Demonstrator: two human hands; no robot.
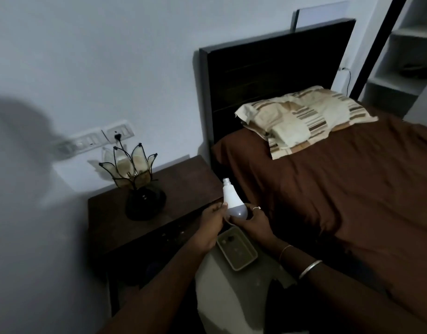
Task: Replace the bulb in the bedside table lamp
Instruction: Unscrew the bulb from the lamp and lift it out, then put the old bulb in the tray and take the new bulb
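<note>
- Two hands on one bulb (233, 201): left hand (211, 221) pinches its side with the fingertips, right hand (252, 220) cups the rounded end from below; base points up and away.
- Bulb is held over the near right corner of the worktop (183, 189), close to the bed (340, 189) edge.
- Small tray (236, 251) sits just under the wrists; contents too dark to make out.
- Lamp (135, 182) with a petal shade stands at the worktop's back left, well apart from the bulb; a pale bulb shape shows inside it.
- Wall sockets (106, 138) behind the lamp, blurred.
- Pillow (304, 116) against the headboard (268, 68).
</note>
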